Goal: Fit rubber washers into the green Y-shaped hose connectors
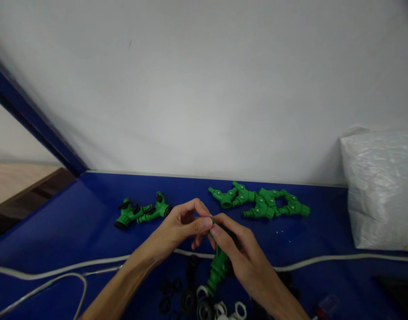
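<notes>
Between my two hands is a green plastic Y-shaped hose connector (pixel 218 269), tilted, one arm hanging down toward the small parts. My right hand (pixel 242 251) is closed around its upper part, thumb and index finger meeting near the tip. My left hand (pixel 185 224) pinches at that same tip with thumb and index finger; any small part there is hidden by the fingers. Below the hands lie black rings (pixel 188 301) and white ring nuts (pixel 240 310) in a loose pile.
Two green connectors with black valve levers (pixel 125 215) lie at the left. Several green connectors without levers (pixel 262 206) are grouped behind my right hand. A white cable (pixel 323 258) crosses the blue table (pixel 90 213). A plastic-wrapped package (pixel 382 191) stands right; a screwdriver-like handle (pixel 327 306) lies front right.
</notes>
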